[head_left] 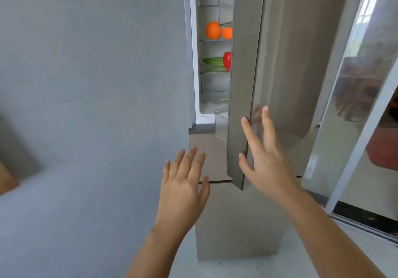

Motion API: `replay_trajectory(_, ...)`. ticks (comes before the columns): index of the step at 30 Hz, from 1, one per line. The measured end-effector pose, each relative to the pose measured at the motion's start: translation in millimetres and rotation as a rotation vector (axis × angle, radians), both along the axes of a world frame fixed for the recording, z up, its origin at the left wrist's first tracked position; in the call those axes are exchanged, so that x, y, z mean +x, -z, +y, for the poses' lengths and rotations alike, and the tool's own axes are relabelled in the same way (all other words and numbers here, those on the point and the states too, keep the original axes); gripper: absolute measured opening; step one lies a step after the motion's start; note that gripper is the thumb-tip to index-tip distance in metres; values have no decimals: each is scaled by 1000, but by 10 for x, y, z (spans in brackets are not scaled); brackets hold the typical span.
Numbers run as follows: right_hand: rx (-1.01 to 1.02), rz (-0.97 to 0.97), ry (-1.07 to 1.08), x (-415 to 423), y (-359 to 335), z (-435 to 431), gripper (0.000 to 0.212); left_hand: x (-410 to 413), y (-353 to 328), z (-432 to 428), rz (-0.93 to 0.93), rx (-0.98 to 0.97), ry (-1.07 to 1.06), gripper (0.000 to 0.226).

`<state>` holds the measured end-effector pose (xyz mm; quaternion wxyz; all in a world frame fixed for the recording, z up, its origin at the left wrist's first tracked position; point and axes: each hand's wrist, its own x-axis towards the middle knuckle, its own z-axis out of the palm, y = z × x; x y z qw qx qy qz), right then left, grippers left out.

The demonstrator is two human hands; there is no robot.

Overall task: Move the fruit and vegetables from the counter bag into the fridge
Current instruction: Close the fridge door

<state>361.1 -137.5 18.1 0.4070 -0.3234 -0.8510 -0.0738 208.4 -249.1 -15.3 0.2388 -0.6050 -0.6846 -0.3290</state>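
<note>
The fridge door [244, 79] stands partly ajar, its edge facing me. Through the gap I see two oranges [214, 30] on an upper shelf, and a green cucumber [213, 61] beside a red pepper or tomato [227, 60] on the shelf below. My right hand [265, 155] is open with its fingers spread flat against the door's lower outer edge. My left hand [183, 183] hovers open and empty in front of the lower fridge drawer front [206, 155]. The counter bag is out of view.
A grey wall [97, 84] fills the left side. A glass sliding door with a white frame [361, 127] stands at the right. A brown object's edge [6, 178] shows at far left. The pale floor [237, 269] lies below.
</note>
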Motion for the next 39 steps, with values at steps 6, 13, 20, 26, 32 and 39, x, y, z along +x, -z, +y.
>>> replay_trajectory(6, 36, -47, 7, -577, -41, 336, 70, -502, 156, 73, -26, -33, -79, 46)
replay_trajectory(13, 43, 3, -17, -1294, 70, 808, 69, -1105, 260, 492, -16, -52, -138, 46)
replay_trajectory(20, 21, 36, -23, -1862, 73, 1493, 71, -1627, 95, 1109, -2, -29, -133, 44)
replay_trajectory(26, -9, 9, -4, -2275, 120, 1992, 68, -1935, 56, 1651, -3, -34, -130, 44)
replay_trajectory(32, 17, 58, 71, -2513, 203, 2151, 67, -2174, 67, 2015, -8, -20, -125, 44)
replay_trajectory(39, 56, 151, 43, -2550, 173, 2110, 60, -2254, 109, 2107, 5, -5, -147, 44)
